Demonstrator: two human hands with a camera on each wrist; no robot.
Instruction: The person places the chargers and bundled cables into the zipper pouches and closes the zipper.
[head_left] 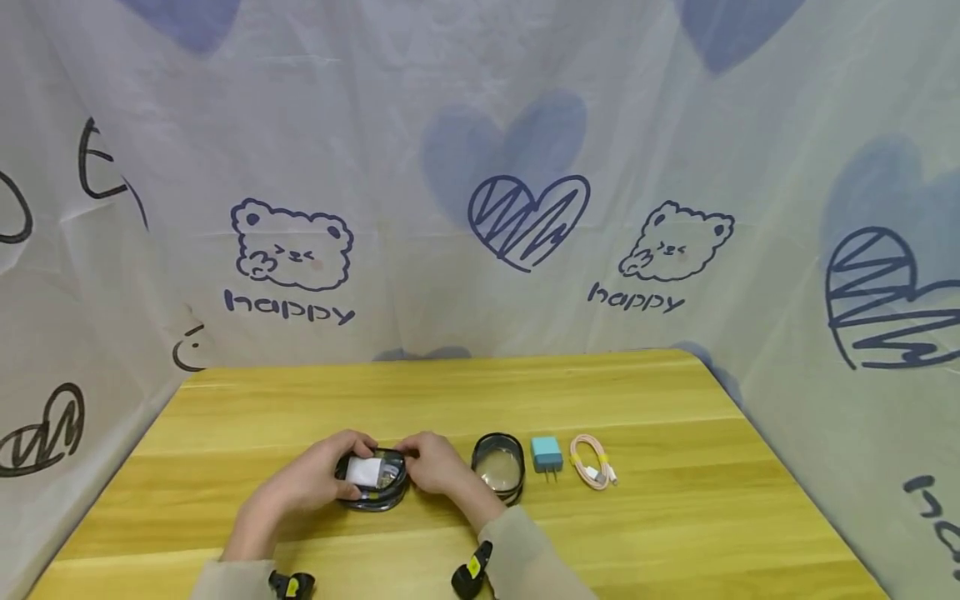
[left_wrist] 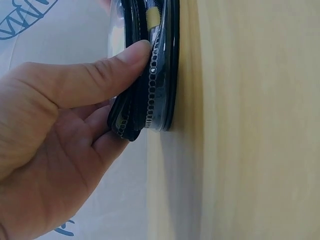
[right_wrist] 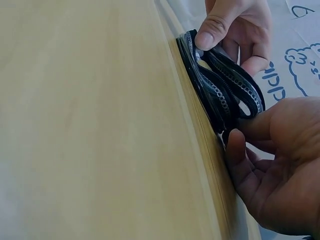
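Observation:
A round clear zip pouch point(head_left: 381, 503) with black edging lies on the left part of the table, its zip partly parted in the right wrist view. Inside it a white block point(head_left: 364, 472) shows, and a yellow band point(left_wrist: 153, 18) appears in the left wrist view. My left hand point(head_left: 311, 477) grips the pouch's left side, thumb on the near edge and fingers on the far side. At the right edge, my right hand point(head_left: 437, 463) pinches the zip end between thumb and forefinger. The pull tab itself is hidden by the fingers.
A second round clear pouch point(head_left: 498, 469) with black edging stands just right of my right hand. Farther right lie a blue plug charger point(head_left: 547, 454) and a coiled pink cable point(head_left: 591, 460) with yellow ties. A printed curtain point(head_left: 420, 275) hangs behind the wooden table point(head_left: 675, 533).

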